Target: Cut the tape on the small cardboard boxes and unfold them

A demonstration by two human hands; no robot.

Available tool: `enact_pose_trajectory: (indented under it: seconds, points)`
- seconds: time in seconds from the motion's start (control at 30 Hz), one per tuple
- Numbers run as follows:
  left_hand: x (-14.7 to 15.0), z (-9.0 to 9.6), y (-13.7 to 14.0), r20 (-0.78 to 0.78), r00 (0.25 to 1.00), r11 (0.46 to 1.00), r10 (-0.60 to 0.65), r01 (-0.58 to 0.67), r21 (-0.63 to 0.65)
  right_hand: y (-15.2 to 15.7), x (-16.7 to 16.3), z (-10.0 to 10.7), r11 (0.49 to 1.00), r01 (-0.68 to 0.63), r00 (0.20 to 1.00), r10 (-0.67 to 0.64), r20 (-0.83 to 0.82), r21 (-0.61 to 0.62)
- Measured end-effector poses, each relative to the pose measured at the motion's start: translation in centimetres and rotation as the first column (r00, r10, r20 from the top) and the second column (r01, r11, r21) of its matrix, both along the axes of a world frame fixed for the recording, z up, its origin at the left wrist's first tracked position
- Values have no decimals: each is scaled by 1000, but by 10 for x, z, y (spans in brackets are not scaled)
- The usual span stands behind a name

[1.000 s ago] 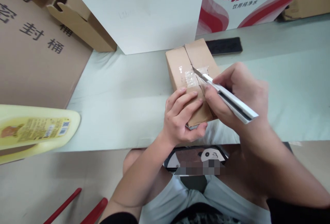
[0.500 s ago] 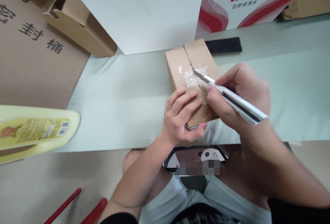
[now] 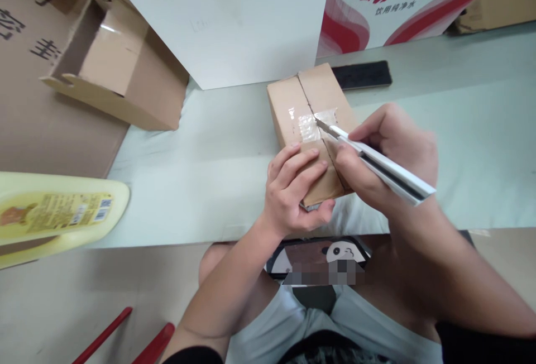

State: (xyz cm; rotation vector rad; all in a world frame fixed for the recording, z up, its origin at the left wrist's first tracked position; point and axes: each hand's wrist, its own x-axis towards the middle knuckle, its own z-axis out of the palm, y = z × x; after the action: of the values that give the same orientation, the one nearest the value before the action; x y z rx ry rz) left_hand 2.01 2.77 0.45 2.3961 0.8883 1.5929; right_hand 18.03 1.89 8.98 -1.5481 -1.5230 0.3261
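A small brown cardboard box (image 3: 326, 87) sits on the cloth in front of me, its top seam crossed by a strip of clear tape (image 3: 309, 127). My left hand (image 3: 293, 185) grips the near left end, fingers on the top and thumb low at the near edge. In my right hand (image 3: 389, 154) is a white utility knife (image 3: 387, 171) with its blade out. The blade tip meets the seam at the tape; how deep it goes I cannot tell.
Behind the box stand a white carton (image 3: 251, 23) and a red-and-white carton (image 3: 402, 9). A black phone-like slab (image 3: 364, 75) lies just beyond it. An opened cardboard box (image 3: 125, 68), a large brown carton (image 3: 25, 96) and a yellow bottle (image 3: 62, 213) are on the left.
The opened cardboard box at the left has shifted towards me and to the left, turning its opening more into view. My hands, the knife and the small box have barely moved.
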Motion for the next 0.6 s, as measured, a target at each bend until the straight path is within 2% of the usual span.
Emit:
enact_pose_trajectory:
  seconds: [0.1,0.33,0.6]
  points:
    - [0,-1,0,3,1000,1000,-2,2,2,-1,1,-1,1000,-6,1000,6,14,12]
    - [-1,0,0,-21,1000,1000,2,-2,2,1,0,0,998,-16,999,19,36,-66]
    - [0,2,0,-22,1000,1000,18,-18,7,0,1,-2,1000,-14,999,14,37,-12]
